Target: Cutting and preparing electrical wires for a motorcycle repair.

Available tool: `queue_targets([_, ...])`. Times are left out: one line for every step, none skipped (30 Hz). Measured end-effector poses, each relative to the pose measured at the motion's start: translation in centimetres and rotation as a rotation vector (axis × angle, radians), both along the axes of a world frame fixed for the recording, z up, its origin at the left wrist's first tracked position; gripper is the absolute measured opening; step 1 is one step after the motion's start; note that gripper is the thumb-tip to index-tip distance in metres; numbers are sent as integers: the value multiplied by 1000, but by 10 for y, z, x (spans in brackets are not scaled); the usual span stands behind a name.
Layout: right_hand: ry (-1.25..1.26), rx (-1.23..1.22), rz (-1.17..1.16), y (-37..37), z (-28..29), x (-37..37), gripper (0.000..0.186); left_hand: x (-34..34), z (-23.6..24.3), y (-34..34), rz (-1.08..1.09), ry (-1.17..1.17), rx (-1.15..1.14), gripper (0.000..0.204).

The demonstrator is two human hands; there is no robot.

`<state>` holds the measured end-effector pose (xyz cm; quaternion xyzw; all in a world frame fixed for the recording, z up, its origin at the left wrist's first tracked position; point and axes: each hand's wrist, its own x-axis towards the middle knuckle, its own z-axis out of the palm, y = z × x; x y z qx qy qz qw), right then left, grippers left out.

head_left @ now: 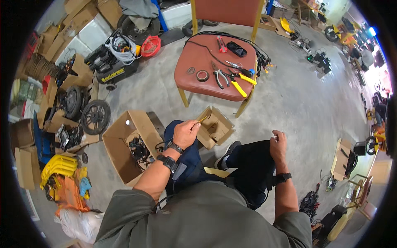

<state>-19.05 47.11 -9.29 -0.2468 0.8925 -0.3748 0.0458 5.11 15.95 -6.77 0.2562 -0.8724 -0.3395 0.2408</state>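
My left hand is closed in a pinch above my left thigh. From its fingertips a thin yellow wire sticks out toward a small open cardboard box on the floor between my feet. Beside my left wrist, a dark cable runs near the rim of a larger cardboard box, where a tangle of black wiring lies. My right hand is by my right knee, its fingers loosely bent and apart, with nothing seen in it.
Ahead stands a red padded chair, bearing pliers, yellow-handled cutters, a tape roll, a red utility knife and black cables. Wheels, an air compressor and cartons crowd the left.
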Motion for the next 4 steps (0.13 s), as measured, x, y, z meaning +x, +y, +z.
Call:
queue_targets([1,3,11,1,-2,-1,25,-2,1,-1,-8,13,-5,16])
queue_targets([-23,-1,-30,3,-5,-3,27,-4,2,-1,-16,27,-11,17])
queue_targets([-46,-5,-70,6,-7,-5,30,-4,2,-1,-10,21,-5,17])
queue_targets([-75,36,-66,7,-4,-6,30,-4,2,-1,-7,13,0,17])
